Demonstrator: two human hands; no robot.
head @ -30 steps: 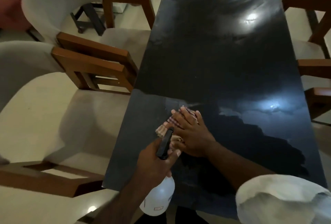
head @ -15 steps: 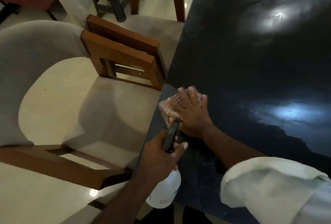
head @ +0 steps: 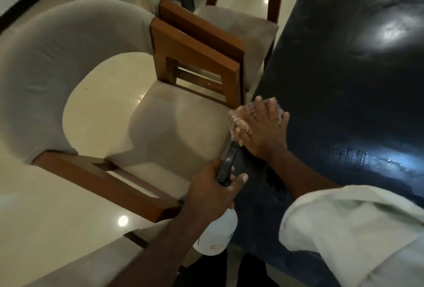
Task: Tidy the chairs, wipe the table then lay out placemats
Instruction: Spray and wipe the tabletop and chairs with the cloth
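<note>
The right hand is laid flat, fingers straight and spread, on a chequered cloth. The cloth is pressed onto the black table at its left edge and is blurred. Nothing is clenched by this hand.

A white spray bottle with a black trigger head is grasped round the neck by the left hand. It is held near the table's left edge, close to the right wrist.

A grey upholstered chair with wooden arms is seen just beside that edge. A second chair is set directly beyond it.
</note>
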